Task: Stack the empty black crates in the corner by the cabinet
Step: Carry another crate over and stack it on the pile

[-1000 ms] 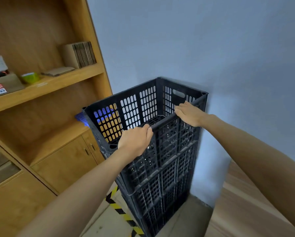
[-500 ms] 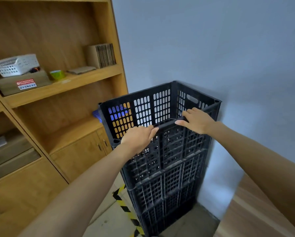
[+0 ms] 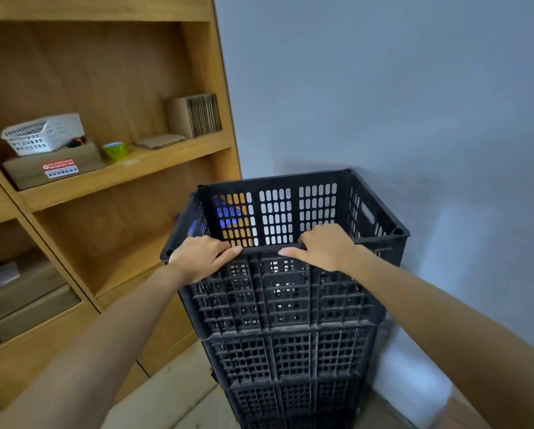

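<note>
Top crate [image 3: 290, 212]: on the black crate stack [image 3: 290, 351], in the corner beside the cabinet [image 3: 104, 72].
Left hand [image 3: 202, 257]: grasping its near rim (fingers curled over).
Right hand [image 3: 323, 247]: grasping the same rim.

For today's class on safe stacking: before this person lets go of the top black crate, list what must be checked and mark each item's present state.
1. Left hand grips the near rim of the top black slotted plastic crate: ok.
2. Right hand grips the same rim: ok.
3. Top crate empty: ok.
4. Top crate seated squarely on the black crate stack: cannot tell.
5. Stack stands beside the wooden cabinet, near the grey wall: ok.
</note>
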The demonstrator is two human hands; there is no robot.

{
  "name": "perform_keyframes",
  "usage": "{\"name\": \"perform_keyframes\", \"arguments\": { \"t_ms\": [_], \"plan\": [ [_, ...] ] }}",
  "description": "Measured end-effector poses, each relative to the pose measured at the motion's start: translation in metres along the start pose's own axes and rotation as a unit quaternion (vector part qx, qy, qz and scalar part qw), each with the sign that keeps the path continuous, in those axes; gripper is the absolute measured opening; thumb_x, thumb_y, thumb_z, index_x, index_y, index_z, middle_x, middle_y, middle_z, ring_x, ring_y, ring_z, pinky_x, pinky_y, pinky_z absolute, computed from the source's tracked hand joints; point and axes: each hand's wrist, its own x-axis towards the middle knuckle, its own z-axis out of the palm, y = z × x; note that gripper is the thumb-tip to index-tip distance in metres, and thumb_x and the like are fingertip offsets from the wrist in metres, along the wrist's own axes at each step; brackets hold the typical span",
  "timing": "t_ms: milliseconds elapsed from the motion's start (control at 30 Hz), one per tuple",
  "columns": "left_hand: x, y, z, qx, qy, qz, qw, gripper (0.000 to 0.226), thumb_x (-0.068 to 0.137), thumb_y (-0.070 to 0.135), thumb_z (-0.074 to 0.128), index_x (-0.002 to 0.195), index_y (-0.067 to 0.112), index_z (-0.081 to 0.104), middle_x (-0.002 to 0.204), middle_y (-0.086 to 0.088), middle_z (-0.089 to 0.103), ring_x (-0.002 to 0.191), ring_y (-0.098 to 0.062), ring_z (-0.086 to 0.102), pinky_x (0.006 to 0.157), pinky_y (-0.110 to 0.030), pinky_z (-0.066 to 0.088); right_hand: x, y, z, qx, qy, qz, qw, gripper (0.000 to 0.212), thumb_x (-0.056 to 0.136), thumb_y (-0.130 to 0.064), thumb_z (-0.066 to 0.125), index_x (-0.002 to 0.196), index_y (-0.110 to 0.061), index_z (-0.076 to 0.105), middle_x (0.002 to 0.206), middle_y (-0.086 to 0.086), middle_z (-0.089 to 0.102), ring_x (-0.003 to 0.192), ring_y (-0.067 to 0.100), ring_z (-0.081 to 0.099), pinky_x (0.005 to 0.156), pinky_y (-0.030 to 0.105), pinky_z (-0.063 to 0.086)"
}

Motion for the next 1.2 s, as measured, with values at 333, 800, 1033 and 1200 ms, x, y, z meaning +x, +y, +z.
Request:
{"name": "perform_keyframes", "arguments": {
  "t_ms": [333, 800, 1033, 1200],
  "plan": [
    [-0.011, 0.013, -0.018, 0.042, -0.027, -0.043, 0.998, 0.049, 0.107, 0.036, 0.023, 0.077, 0.013, 0.054, 0.054, 0.000, 0.039, 0.053, -0.029, 0.051, 0.055, -0.041, 0.052, -0.006, -0.012, -0.004, 0.021, 0.007, 0.056, 0.998, 0.092, 0.073, -0.086, 0.004, 0.069, -0.012, 0.059, 0.053, -0.004, 0.049, 0.047, 0.012, 0.047, 0.051, 0.026, 0.043],
    [-0.020, -0.003, -0.004, 0.069, 0.014, 0.096, 0.993, 0.033, 0.101, 0.006, 0.027, 0.117, 0.013, 0.056, 0.060, 0.001, 0.039, 0.059, -0.028, 0.044, 0.069, -0.035, 0.031, -0.031, -0.049, -0.008, -0.005, 0.022, 0.169, 0.985, 0.102, 0.070, -0.089, -0.007, 0.084, -0.020, 0.066, 0.053, -0.004, 0.053, 0.048, 0.010, 0.049, 0.050, 0.026, 0.041],
    [-0.015, -0.014, 0.002, 0.077, 0.051, 0.128, 0.987, 0.037, 0.106, 0.018, 0.029, 0.073, 0.018, 0.046, 0.048, 0.003, 0.034, 0.043, -0.022, 0.037, 0.061, -0.033, 0.031, -0.025, -0.056, -0.011, -0.016, 0.020, 0.197, 0.980, 0.103, 0.068, -0.089, -0.009, 0.085, -0.021, 0.066, 0.050, -0.008, 0.044, 0.045, 0.005, 0.037, 0.046, 0.026, 0.030],
    [-0.006, -0.035, 0.010, 0.106, 0.051, 0.078, 0.990, 0.021, 0.092, 0.018, 0.063, 0.072, 0.022, 0.064, 0.038, 0.003, 0.030, 0.032, -0.019, 0.024, 0.049, -0.029, 0.027, -0.015, -0.068, -0.008, -0.025, 0.034, 0.209, 0.977, 0.095, 0.070, -0.088, -0.006, 0.071, -0.019, 0.060, 0.050, -0.007, 0.045, 0.046, 0.007, 0.041, 0.046, 0.026, 0.032]
  ]
}}
